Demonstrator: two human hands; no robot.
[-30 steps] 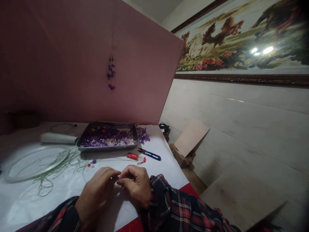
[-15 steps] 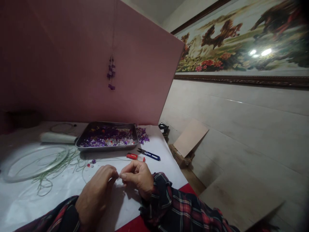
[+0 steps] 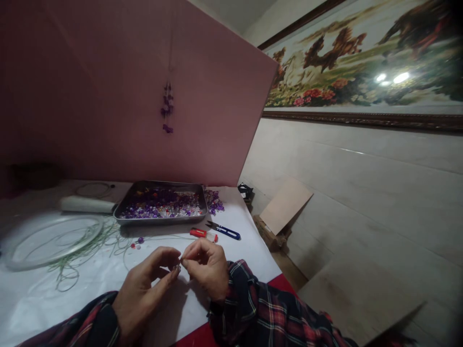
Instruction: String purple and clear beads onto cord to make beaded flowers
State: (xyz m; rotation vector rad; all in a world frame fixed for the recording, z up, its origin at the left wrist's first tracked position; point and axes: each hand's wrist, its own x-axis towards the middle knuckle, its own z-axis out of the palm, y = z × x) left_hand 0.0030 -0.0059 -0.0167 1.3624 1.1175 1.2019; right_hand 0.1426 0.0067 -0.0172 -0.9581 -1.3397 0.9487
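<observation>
Over the front of the white table, my two hands meet fingertip to fingertip. My left hand (image 3: 146,284) has its thumb and forefinger curved round a small gap, with a tiny clear bead (image 3: 178,268) glinting at the thumb tip. My right hand (image 3: 207,267) pinches thumb against forefinger; whatever lies in that pinch is too small to make out. Just beyond it are a red-handled lighter-like tool (image 3: 203,234) and blue thread snips (image 3: 224,230). A purple bead (image 3: 141,240) lies beyond my left hand, with red and pale beads beside it.
A metal tray (image 3: 159,221) of purple, clear and red beads stands at the back, purple beads (image 3: 215,201) heaped to its right. Green cord (image 3: 90,238) and a clear ring-shaped coil (image 3: 21,264) lie left. A purple bead strand (image 3: 167,106) hangs on the pink panel (image 3: 217,111).
My left thumb has come away from the forefinger, opening a gap, and the clear bead now shows at its tip. My right hand keeps its pinch with barely any shift.
</observation>
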